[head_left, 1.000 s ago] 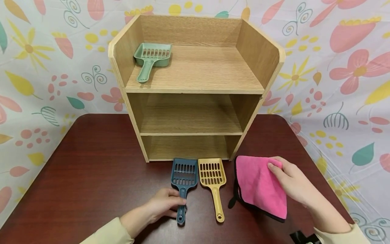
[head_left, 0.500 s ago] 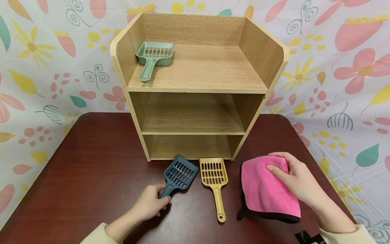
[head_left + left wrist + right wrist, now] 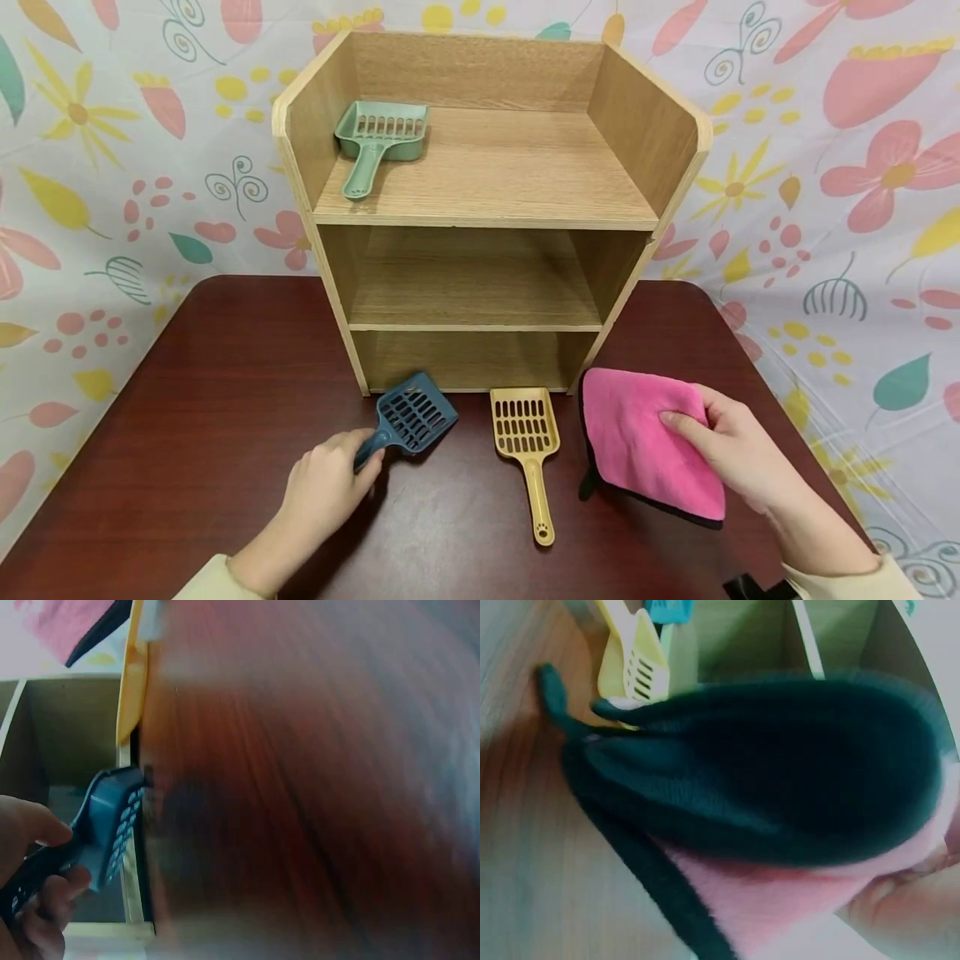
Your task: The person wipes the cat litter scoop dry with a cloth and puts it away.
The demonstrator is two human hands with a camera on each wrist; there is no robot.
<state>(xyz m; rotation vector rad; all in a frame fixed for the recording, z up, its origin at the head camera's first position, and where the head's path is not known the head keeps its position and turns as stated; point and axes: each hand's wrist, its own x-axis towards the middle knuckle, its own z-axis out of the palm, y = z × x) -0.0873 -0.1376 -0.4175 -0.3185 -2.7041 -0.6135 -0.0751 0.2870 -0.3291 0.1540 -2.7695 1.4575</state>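
Note:
A dark blue slotted litter scoop (image 3: 415, 414) is in my left hand (image 3: 322, 483), which grips it by the handle. In the left wrist view the scoop (image 3: 112, 817) stands tilted, thumb and fingers curled round its handle. My right hand (image 3: 738, 450) pinches a folded pink cloth (image 3: 648, 442) with black edging and a black loop. The right wrist view shows the cloth's dark fold (image 3: 780, 772) nearest the camera, hiding most of the fingers. Between the hands a yellow litter scoop (image 3: 528, 450) lies flat on the table, handle toward me.
A wooden shelf unit (image 3: 480, 222) stands at the back of the dark red table (image 3: 187, 417). On its top board, at the left, sits a green litter scoop (image 3: 375, 146) with a matching green tray-like part under it. Patterned fabric (image 3: 847, 208) hangs behind.
My left hand has taken the blue scoop leftward, away from the yellow one, turning and tilting it. The pink cloth has shifted and changed angle slightly in my right hand.

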